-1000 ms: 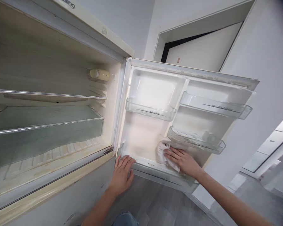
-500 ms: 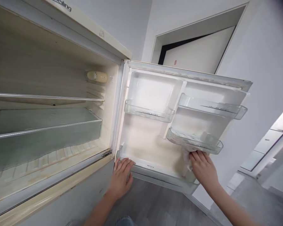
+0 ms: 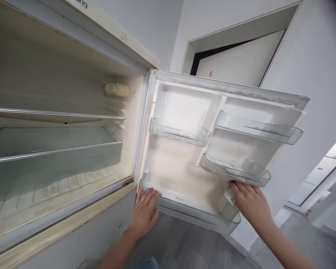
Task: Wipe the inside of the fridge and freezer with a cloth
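Note:
A fridge door (image 3: 179, 162) stands wide, its inner side toward me. My left hand (image 3: 144, 211) hooks its fingers over the rim of the bottom door shelf (image 3: 190, 216) near the hinge end, thumb on the outside. At the lower right shelf (image 3: 236, 173), my right hand (image 3: 250, 200) is closed on a white cloth (image 3: 229, 193), pressed up beneath that shelf's front. Part of the cloth is hidden by the fingers and the shelf. White pieces that I cannot make out lie inside the same clear shelf.
Left of the door is the fridge interior with a glass shelf (image 3: 56, 112), a greenish clear drawer (image 3: 56, 168) and a lamp cover (image 3: 117, 89). Two more door shelves hang higher: the left one (image 3: 180, 133) and the right one (image 3: 257, 127). Behind is a doorway (image 3: 240, 59).
My right hand and the cloth have shifted slightly right along the underside of the lower right shelf. The view has moved a little. My left hand keeps its place.

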Action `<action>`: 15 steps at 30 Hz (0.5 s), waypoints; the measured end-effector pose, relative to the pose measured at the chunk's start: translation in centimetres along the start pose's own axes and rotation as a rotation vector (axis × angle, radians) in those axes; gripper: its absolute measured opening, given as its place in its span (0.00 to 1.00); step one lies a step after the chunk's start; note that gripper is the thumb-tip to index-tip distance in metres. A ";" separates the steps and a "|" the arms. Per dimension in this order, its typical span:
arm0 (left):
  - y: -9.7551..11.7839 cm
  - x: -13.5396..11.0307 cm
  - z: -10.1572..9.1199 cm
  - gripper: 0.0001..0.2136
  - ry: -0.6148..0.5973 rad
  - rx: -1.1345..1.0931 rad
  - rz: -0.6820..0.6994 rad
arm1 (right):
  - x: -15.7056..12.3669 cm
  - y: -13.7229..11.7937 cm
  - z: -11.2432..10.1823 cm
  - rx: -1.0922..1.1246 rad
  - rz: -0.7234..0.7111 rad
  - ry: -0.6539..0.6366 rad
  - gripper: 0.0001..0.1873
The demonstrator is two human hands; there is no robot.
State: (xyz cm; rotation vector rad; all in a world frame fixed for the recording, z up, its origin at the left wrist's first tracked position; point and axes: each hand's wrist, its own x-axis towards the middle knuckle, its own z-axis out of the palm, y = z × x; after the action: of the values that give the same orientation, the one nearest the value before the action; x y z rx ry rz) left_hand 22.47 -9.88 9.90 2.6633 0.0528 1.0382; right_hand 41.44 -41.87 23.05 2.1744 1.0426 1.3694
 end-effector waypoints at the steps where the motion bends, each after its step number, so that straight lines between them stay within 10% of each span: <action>1: 0.0 0.0 0.0 0.21 -0.001 -0.003 -0.005 | -0.4 -0.5 0.0 0.013 -0.001 -0.011 0.11; 15: 0.3 0.3 -0.3 0.24 -0.028 0.021 -0.012 | 0.9 -5.1 2.2 0.255 0.122 -0.647 0.16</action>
State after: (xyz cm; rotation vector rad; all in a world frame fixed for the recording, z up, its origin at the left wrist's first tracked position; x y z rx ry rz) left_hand 22.41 -10.06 10.37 2.6922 0.0738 1.0023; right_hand 41.64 -37.63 19.35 2.6290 0.8643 0.5016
